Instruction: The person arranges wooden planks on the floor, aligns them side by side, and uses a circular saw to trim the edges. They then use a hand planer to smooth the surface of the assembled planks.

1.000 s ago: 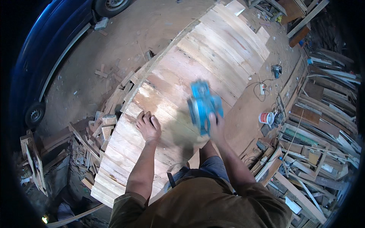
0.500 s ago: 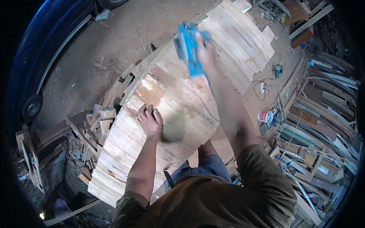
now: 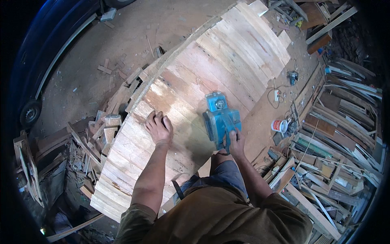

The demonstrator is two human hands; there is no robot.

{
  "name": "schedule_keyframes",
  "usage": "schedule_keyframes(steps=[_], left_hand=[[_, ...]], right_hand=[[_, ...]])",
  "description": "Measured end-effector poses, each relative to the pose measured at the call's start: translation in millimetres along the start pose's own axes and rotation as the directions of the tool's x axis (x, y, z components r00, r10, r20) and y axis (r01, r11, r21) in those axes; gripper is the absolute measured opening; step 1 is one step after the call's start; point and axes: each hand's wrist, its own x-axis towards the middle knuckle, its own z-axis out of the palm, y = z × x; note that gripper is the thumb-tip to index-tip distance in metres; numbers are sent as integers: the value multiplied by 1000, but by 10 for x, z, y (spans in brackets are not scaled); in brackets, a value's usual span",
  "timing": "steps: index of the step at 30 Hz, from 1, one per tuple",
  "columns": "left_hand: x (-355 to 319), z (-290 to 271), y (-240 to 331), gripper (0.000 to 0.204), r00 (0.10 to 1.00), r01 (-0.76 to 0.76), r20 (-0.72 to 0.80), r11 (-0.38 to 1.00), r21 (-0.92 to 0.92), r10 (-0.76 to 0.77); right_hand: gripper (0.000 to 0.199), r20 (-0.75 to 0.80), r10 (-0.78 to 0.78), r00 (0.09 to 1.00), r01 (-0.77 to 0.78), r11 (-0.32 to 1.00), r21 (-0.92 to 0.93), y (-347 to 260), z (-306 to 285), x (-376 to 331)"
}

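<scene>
A broad panel of pale wooden planks stretches diagonally in front of me. My right hand is closed around the rear handle of a blue electric planer. The planer is at the panel's near right edge, close to my body; its underside is hidden. Further left, my left hand rests on the planks with its fingers spread and holds nothing. Beside it, toward the far side, the wood has a brownish rough patch.
Scrap wood is heaped along the panel's left side. Stacked boards fill the right. A white bucket, a power strip with cable and another power tool lie on the floor. A blue car stands at upper left.
My right hand has drawn the planer from the panel's far edge back toward me and slightly right. My left hand has stayed in place on the planks.
</scene>
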Motion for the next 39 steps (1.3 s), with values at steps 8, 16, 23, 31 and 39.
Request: schedule_keyframes(steps=[8, 16, 23, 31, 39], left_hand=[[-39, -3, -25, 30, 999, 29, 13, 998, 51, -30], [-47, 99, -87, 32, 1000, -4, 26, 999, 34, 4], [-36, 27, 15, 31, 1000, -10, -1, 998, 67, 10], [-54, 62, 45, 36, 999, -37, 9, 994, 100, 36], [-56, 112, 28, 33, 999, -44, -7, 995, 94, 45]], right_hand=[[42, 74, -49, 996, 53, 997, -49, -1055, 885, 1662], [59, 52, -31, 998, 34, 998, -48, -1632, 1341, 2810], [44, -20, -121, 992, 113, 964, -239, -701, 208, 821], [40, -251, -61, 966, 46, 997, -64, 280, -213, -355], [52, -316, -78, 945, 66, 997, -48, -889, 193, 1975]])
